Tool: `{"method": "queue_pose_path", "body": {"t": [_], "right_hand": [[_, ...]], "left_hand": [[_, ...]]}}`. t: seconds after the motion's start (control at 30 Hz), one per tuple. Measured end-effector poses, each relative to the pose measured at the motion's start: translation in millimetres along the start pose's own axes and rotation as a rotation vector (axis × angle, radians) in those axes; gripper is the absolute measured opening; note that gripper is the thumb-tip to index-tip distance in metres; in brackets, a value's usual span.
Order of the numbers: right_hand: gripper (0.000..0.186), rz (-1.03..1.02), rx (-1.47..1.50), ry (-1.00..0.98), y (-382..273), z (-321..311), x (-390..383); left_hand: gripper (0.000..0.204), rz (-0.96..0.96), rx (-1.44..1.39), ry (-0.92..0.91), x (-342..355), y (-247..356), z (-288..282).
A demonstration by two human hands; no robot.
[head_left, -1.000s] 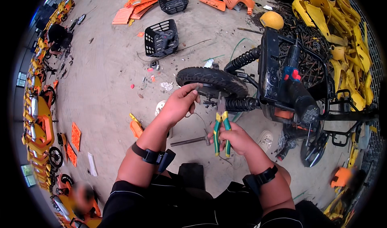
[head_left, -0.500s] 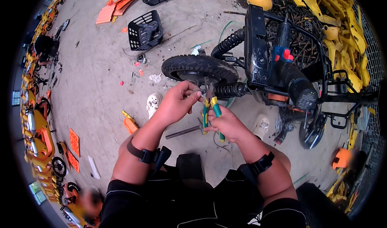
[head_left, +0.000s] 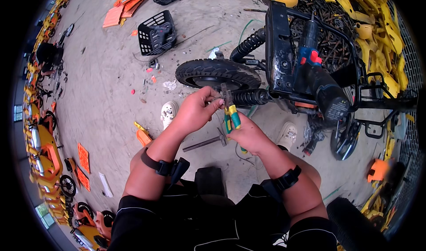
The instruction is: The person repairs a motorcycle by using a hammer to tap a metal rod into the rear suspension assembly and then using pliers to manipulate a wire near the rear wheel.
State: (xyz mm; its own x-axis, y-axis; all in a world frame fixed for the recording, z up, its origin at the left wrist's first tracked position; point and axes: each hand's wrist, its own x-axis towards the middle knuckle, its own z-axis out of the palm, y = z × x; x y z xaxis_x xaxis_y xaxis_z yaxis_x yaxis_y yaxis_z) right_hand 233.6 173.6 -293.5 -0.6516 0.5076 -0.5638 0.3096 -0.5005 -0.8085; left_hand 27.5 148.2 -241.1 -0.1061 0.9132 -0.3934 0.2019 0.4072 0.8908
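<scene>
My right hand (head_left: 248, 134) is wrapped round pliers (head_left: 233, 116) with green and yellow handles, drawn nearly together. Their metal jaws point up toward the black scooter's wheel (head_left: 184, 75) and its lower shock absorber (head_left: 249, 97). Beside the jaws, my left hand (head_left: 199, 110) is closed in a pinch, thumb against fingers. What sits between those fingertips is too small to make out. The scooter's frame (head_left: 278, 51) lies to the right of the wheel, with a cordless drill (head_left: 309, 63) resting on it.
A hammer (head_left: 202, 144) lies on the concrete below my hands. Black baskets (head_left: 156, 33) and orange panels (head_left: 133, 4) are at the far left. Yellow panels (head_left: 386, 42) and a heap of metal parts fill the far right. Yellow scooters (head_left: 42, 140) line the left edge.
The plier handles have come closer together as my right hand squeezed them. My left hand keeps its pinch beside the jaws. The whole view has shifted slightly.
</scene>
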Motion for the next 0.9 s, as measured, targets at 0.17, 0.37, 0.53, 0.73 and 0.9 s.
{"method": "queue_pose_path", "body": {"t": [0.17, 0.37, 0.53, 0.73, 0.9], "right_hand": [[0.069, 0.103, -0.017, -0.003, -22, 3, -10], [0.072, 0.076, -0.037, 0.006, -22, 3, -10], [0.073, 0.1, -0.042, -0.001, -23, 2, -9], [0.083, 0.036, -0.123, 0.005, -12, -4, -6], [0.084, 0.018, -0.165, 0.033, -9, -7, -3]], "left_hand": [[0.013, -0.019, -0.014, 0.01, -1, 0, 0], [0.012, 0.059, -0.01, 0.028, 1, -11, 2], [0.01, 0.233, 0.251, 0.114, 3, -18, 3], [0.01, 0.09, 0.031, 0.038, 4, -7, 8], [0.011, 0.067, -0.03, 0.011, 8, -6, 9]]}}
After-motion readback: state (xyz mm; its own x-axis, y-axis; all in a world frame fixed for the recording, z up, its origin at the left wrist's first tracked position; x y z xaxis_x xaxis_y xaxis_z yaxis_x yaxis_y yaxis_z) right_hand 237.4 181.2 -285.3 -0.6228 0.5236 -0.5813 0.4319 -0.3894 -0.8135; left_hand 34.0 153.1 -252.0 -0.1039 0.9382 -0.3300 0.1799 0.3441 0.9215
